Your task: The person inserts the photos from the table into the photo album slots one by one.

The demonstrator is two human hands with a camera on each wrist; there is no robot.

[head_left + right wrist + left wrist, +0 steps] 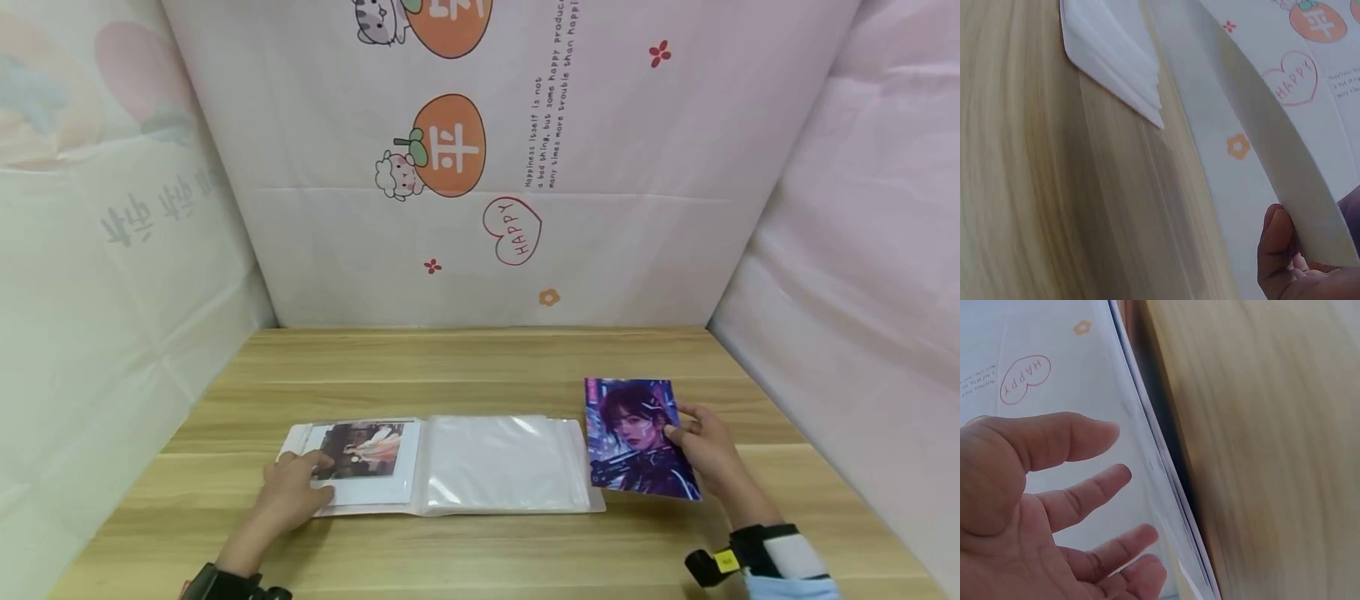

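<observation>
An open photo album [506, 467] with clear sleeves lies on the table. Its left page shows a white-bordered photo [375, 492] of a figure in pale pink; the right page has a blank sleeve. My left hand [292, 487] is over the left end of that page, fingertips overlapping the photo. In the left wrist view the fingers [1110, 487] are spread and loosely straight beside the page edges. To the right of the album, my right hand [708, 446] pinches a purple-blue picture card [637, 442] by its right edge. The card's plain back [1272, 144] shows in the right wrist view, slightly bent.
The wooden table [465, 558] carries the album near its middle. Behind it stands a white printed cloth wall [337, 250], with similar cloth at the left [150, 292] and right [862, 292] sides.
</observation>
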